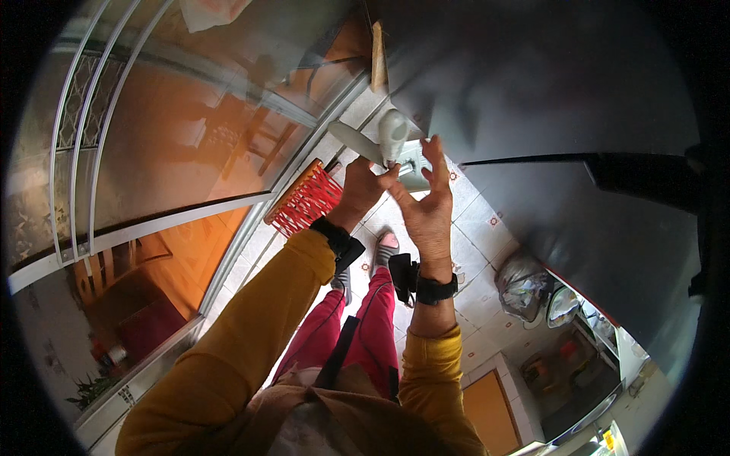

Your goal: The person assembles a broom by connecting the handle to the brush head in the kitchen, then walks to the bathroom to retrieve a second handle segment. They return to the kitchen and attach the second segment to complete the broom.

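In front of me stands a white rounded housing (393, 131) with a flat oval pale piece (354, 141) angled off its left side; together they look like parts of an electric fan. Behind and below them is a pale square base (414, 169) on the floor. My left hand (365, 188) is at the near end of the housing, its fingers closed on something small that I cannot make out. Close beside it, my right hand (428, 201) has its fingers spread and raised, with the thumb near my left fingertips. Nothing shows in my right hand.
A wooden-framed stool with red woven straps (308, 199) stands to the left on white tiles (475, 228). Glass sliding doors (182, 144) line the left. A large dark grey panel (547, 83) fills the upper right. Plastic bags (523, 287) hang or lie at the right.
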`<state>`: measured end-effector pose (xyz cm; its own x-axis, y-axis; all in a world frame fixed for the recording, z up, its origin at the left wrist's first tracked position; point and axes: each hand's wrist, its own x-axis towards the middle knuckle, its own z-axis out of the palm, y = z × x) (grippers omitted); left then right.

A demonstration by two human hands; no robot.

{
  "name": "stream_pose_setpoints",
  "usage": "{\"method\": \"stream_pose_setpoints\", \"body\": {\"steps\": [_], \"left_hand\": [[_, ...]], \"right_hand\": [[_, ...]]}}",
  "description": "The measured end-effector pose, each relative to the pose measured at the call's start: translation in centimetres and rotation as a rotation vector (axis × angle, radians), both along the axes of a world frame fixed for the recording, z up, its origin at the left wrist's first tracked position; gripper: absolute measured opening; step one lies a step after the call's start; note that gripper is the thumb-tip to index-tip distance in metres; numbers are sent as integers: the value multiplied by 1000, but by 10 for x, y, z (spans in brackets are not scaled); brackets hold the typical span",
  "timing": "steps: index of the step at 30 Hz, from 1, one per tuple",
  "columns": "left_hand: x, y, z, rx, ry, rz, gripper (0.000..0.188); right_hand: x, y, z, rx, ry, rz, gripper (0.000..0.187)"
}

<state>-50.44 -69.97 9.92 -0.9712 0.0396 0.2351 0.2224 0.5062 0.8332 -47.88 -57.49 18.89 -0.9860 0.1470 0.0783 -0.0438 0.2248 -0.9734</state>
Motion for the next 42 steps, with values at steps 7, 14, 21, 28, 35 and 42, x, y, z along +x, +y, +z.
{"method": "stream_pose_setpoints", "body": {"steps": [7, 14, 21, 28, 35, 42], "left_hand": [[-4, 8, 5, 104, -365, 95, 34], [-3, 1, 3, 122, -235, 89, 33], [-4, 1, -10, 238, -267, 236, 38], [-5, -5, -13, 113, -226, 234, 28], [-10, -11, -8, 165, -317, 276, 38], [4, -8, 6, 265, -300, 101, 84]], "right_hand": [[11, 2, -103, 62, -218, 15, 42], [1, -24, -138, 235, 81, 69, 42], [-11, -43, -148, 350, -157, 150, 26], [-9, -49, -136, 394, -87, 108, 29], [-16, -56, -136, 337, -42, 145, 46], [26, -24, -138, 219, -384, 193, 72]]}}
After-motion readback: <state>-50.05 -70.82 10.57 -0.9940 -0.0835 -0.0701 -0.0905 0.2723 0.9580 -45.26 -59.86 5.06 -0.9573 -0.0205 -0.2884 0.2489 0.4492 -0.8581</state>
